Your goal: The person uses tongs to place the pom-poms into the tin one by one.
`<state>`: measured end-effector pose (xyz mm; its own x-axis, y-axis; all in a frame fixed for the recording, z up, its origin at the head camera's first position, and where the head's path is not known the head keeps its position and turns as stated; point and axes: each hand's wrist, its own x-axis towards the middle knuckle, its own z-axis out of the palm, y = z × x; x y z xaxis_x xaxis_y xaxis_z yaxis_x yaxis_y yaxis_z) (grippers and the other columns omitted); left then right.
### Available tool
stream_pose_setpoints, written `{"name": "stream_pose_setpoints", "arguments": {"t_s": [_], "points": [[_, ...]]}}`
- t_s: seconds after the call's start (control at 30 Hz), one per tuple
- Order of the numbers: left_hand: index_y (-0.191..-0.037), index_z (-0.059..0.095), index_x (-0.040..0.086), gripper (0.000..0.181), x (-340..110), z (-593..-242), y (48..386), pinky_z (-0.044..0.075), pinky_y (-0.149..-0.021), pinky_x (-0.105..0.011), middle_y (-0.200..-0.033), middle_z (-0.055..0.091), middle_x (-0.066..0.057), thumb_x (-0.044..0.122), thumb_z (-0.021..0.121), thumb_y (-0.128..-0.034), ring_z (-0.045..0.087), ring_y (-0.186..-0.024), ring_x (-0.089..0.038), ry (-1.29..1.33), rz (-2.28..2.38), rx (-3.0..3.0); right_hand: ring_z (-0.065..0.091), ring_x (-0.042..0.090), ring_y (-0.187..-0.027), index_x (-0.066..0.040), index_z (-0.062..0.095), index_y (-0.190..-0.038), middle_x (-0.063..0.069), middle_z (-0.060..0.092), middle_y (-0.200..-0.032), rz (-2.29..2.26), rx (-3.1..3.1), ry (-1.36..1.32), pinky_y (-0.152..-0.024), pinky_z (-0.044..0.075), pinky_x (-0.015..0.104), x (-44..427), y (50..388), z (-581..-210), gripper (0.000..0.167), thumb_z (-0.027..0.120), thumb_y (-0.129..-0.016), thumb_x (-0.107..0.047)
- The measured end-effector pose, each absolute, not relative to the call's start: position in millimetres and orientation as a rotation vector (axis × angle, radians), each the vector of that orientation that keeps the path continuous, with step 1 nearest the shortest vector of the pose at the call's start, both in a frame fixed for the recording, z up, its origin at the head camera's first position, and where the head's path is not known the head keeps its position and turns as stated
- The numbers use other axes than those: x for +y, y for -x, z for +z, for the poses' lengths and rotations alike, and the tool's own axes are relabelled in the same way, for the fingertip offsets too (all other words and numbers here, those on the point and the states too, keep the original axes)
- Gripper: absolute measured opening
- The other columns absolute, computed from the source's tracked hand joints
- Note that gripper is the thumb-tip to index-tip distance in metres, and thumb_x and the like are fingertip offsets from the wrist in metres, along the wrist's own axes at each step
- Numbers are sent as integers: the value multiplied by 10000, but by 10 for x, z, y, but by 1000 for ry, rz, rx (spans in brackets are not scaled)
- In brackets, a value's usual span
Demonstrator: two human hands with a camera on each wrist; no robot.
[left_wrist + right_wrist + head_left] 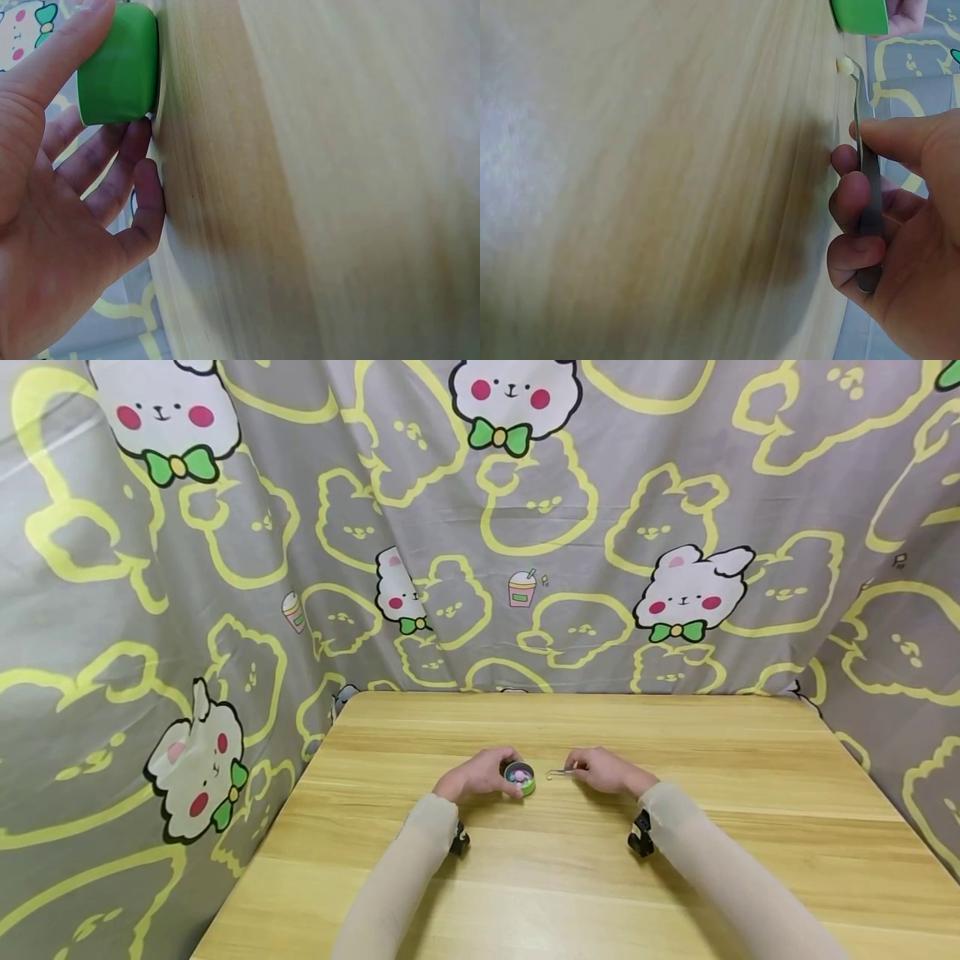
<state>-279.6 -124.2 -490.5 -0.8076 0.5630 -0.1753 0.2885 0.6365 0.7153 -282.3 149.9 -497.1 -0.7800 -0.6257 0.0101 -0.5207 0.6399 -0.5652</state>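
A small round green tin [528, 787] stands on the table, with pink, blue and white bits visible inside it. My left hand [486, 773] grips the tin from its left side, thumb on the near wall; the left wrist view shows the green wall [120, 71] between thumb and fingers. To the right of the tin, my right hand [602, 770] holds metal tweezers [870, 180] with curled fingers. At the bent tips of the tweezers is a small pale yellow bead [845, 66], close to the tabletop. Whether the tips pinch it firmly I cannot tell.
The wooden table [555, 893] extends around both hands. Behind it and along the sides hangs a grey curtain [555, 635] with yellow outlines and cartoon animals. A black wrist camera [641, 835] sits under the right forearm, another [460, 839] on the left.
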Motion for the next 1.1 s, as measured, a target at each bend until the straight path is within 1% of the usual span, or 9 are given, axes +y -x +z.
{"name": "stream_pose_setpoints", "arguments": {"t_s": [0.37,0.57,0.7,0.8,0.97,1.1], "points": [[-1098,575,182,453,-1238,-4917,2806,445,-824,-266,-1017,602,52,259,830,-732,561,-930,-111,-678,982,2476,546,117,-779,-113,653,-965,-31,624,-873,-813,2684,997,-716,451,346,1515,2810,-4958,101,570,-928,-67],[-1086,576,178,450,-1238,-4905,2808,446,-825,-270,-1007,604,55,256,834,-726,563,-923,-110,-671,981,2479,525,108,-747,-94,645,-940,-23,620,-853,-819,2684,1063,-689,442,335,1524,2805,-4962,87,571,-927,-51],[-1084,576,180,449,-1238,-4910,2803,447,-821,-269,-1006,603,57,260,834,-725,563,-922,-112,-677,973,2483,529,106,-760,-94,646,-936,-28,623,-861,-824,2686,1073,-701,446,334,1541,2802,-4975,95,564,-930,-46],[-1087,577,177,443,-1239,-4914,2795,450,-818,-269,-1012,604,48,253,830,-731,566,-926,-122,-679,979,2481,539,115,-778,-93,647,-948,-25,626,-871,-843,2686,1047,-713,451,341,1553,2798,-4979,105,553,-935,-48],[-1103,574,167,448,-1244,-4905,2790,451,-822,-270,-1016,603,50,246,824,-740,565,-930,-119,-684,983,2477,533,125,-768,-103,655,-982,-24,619,-876,-863,2692,943,-699,444,342,1570,2784,-4946,125,542,-946,-64],[-1110,572,156,460,-1248,-4899,2791,452,-818,-264,-1013,603,54,254,825,-738,565,-921,-109,-692,981,2472,536,131,-773,-104,657,-979,-16,619,-873,-888,2682,911,-701,443,344,1596,2771,-4913,124,545,-943,-67]]}}
